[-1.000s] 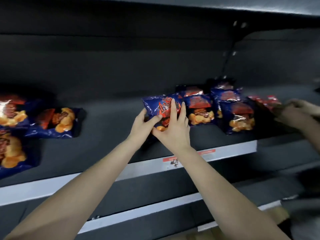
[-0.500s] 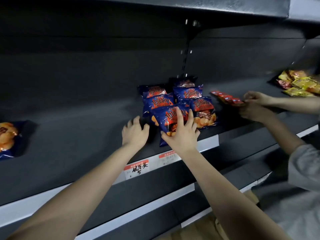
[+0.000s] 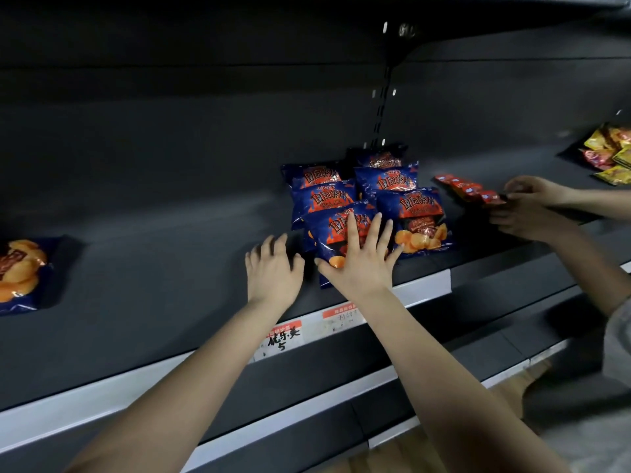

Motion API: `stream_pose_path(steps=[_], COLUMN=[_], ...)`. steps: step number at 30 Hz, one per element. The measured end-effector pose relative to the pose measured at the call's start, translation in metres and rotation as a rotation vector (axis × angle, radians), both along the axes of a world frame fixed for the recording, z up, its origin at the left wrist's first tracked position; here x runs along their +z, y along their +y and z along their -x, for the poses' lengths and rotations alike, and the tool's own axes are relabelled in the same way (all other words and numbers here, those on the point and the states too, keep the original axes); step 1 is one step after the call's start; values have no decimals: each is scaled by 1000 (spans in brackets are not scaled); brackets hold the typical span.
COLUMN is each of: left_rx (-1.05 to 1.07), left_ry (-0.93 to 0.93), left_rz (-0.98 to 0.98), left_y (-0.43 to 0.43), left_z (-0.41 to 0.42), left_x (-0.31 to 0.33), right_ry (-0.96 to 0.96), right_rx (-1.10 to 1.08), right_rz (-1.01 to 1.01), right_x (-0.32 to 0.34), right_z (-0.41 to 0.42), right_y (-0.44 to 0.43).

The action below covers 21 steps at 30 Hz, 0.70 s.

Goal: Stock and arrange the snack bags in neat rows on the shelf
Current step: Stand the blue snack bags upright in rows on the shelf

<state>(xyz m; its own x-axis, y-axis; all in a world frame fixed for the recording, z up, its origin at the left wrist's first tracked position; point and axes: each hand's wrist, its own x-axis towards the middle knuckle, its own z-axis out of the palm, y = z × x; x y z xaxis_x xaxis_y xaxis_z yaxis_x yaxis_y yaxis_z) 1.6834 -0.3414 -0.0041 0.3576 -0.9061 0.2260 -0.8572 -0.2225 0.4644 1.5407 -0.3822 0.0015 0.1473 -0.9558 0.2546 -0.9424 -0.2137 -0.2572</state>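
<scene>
Dark shelf (image 3: 153, 268), mid-restock: your left hand (image 3: 273, 271) has released the front snack bag (image 3: 327, 233) and hovers spread just left of it. Your right hand (image 3: 360, 264), fingers splayed, presses it flat at the shelf's front edge, likely seating that row.

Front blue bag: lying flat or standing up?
Lying flat: the bag faces up on the shelf, right hand pressing it with spread fingers.

The one camera is sitting on the person's head, looking forward and down onto the dark shelf (image 3: 164, 278) from close by. The wide view is showing the shelf front running upward to the right, while both forearms (image 3: 211, 370) are filling the lower frame, pointing toward the snack bags (image 3: 409, 213) mid-frame.
</scene>
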Motion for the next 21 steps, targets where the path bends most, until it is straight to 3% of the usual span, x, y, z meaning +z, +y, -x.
stream_pose_path(steps=[21], left_rx=[-55], left_ry=[-7], left_rz=[4], left_y=[1], left_z=[0], left_x=[-4], right_ry=[-94], right_rx=[16], right_rz=[-37], right_x=[-3], right_z=[-1], right_y=[0])
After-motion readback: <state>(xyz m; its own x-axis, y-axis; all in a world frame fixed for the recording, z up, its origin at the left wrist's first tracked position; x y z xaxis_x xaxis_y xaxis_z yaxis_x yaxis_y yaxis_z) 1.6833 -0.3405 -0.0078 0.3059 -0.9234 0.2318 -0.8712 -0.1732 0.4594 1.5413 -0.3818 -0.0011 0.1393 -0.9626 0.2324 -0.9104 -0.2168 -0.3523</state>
